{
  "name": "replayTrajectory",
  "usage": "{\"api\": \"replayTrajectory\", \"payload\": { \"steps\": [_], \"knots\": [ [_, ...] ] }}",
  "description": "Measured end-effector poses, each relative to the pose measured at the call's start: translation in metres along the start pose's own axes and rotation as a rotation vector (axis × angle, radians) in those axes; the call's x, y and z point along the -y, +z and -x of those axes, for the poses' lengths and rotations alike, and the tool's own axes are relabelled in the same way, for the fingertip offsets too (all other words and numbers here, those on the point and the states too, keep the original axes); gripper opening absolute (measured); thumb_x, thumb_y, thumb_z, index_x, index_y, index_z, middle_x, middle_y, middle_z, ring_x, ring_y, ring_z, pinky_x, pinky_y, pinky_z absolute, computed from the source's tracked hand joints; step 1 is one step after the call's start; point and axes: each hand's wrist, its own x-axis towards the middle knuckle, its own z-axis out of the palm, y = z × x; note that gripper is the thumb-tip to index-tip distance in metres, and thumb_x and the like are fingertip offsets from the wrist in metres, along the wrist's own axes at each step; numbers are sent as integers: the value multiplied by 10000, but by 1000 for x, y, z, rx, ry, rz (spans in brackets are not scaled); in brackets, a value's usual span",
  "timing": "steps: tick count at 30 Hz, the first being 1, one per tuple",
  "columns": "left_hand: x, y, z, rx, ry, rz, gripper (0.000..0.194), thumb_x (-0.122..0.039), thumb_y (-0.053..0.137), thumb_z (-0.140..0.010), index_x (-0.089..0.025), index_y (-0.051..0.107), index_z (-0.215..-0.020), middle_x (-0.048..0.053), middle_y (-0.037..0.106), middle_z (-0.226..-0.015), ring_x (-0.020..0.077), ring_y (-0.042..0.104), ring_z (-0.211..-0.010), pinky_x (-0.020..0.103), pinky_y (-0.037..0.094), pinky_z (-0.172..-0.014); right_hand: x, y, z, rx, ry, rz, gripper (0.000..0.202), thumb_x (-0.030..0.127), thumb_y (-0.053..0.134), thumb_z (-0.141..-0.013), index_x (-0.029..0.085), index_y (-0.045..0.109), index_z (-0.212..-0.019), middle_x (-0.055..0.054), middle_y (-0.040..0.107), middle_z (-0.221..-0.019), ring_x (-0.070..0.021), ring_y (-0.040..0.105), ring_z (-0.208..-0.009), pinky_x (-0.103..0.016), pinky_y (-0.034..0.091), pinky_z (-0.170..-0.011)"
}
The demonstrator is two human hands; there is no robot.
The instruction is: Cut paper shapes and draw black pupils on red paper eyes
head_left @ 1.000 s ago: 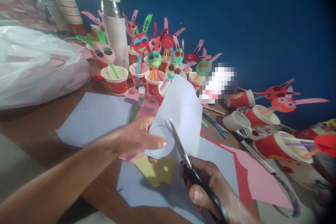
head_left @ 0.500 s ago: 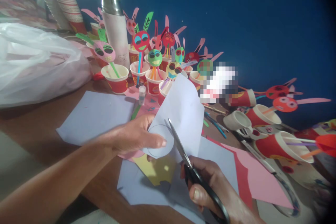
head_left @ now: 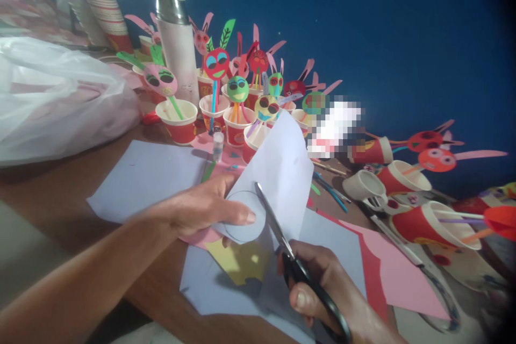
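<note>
My left hand (head_left: 215, 209) pinches a pale blue-white sheet of paper (head_left: 288, 164), thumb on top and the other fingers mostly hidden beneath. A circle (head_left: 245, 231) is drawn on the sheet around my thumb tip, its right side cut along the line. In my right hand (head_left: 318, 285) is a pair of black-handled scissors (head_left: 278, 226), fingers through the loops. The blades lie at the upper right of the circle, near the drawn line, and look nearly closed. Under the held sheet lies a yellow paper scrap (head_left: 239, 263) with cut-out edges, on more pale blue paper (head_left: 217, 290).
Several red-and-white paper cups (head_left: 177, 121) with paper-face straws stand behind. Left are a white plastic bag (head_left: 60, 102), a flask (head_left: 175, 43) and another pale sheet (head_left: 149, 180). A glue stick (head_left: 218, 146) stands near the cups. To the right are a white mug (head_left: 365, 189) and pink paper (head_left: 407, 274).
The scissors' tips have moved slightly left and up along the circle, and the blades look more closed. The held sheet has shifted a little left with my left hand.
</note>
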Motion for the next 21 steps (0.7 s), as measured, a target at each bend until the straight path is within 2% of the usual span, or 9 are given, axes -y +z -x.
{"api": "replayTrajectory", "payload": {
  "steps": [4, 8, 11, 15, 18, 21],
  "knots": [
    [3, 1, -3, 37, 73, 137, 263, -359, 669, -762, -141, 653, -909, 14, 620, -621, 97, 535, -461, 157, 435, -392, -2, 0, -1, -50, -1, -15, 501, 598, 683, -678, 130, 559, -808, 54, 422, -540, -51, 367, -425, -163, 297, -385],
    [9, 7, -7, 17, 251, 130, 422, -469, 651, -760, -147, 628, -1031, 24, 617, -661, 102, 539, -501, 162, 439, -428, -5, -1, -1, -119, -61, 3, 526, 629, 648, -687, 134, 551, -836, 50, 442, -524, -54, 382, -394, -164, 301, -373],
    [13, 15, -6, -89, 348, 50, 490, -491, 705, -706, -165, 620, -1062, 25, 630, -719, 102, 540, -563, 166, 451, -503, -7, 0, -1, -168, -118, 17, 525, 635, 622, -708, 136, 551, -854, 57, 437, -498, -56, 375, -391, -168, 294, -383],
    [19, 23, -2, -290, 286, -91, 550, -424, 772, -654, -223, 586, -1131, 26, 661, -882, 158, 593, -756, 208, 479, -647, -11, 2, -2, -182, -139, -30, 516, 629, 622, -713, 141, 544, -861, 63, 421, -496, -52, 363, -387, -163, 282, -377],
    [23, 29, 0, -416, 246, -216, 525, -329, 787, -647, -222, 585, -1120, -14, 641, -722, 140, 572, -637, 169, 431, -520, -11, 6, -3, -165, -135, -61, 524, 628, 645, -693, 139, 543, -849, 62, 422, -515, -45, 349, -402, -155, 269, -377],
    [24, 33, -1, -515, 205, -263, 309, -349, 734, -711, -197, 629, -958, -54, 529, -546, 84, 439, -453, 153, 339, -401, -7, 9, -3, -144, -130, -47, 538, 635, 657, -677, 129, 547, -825, 60, 423, -509, -45, 353, -413, -156, 259, -382]
  ]
}}
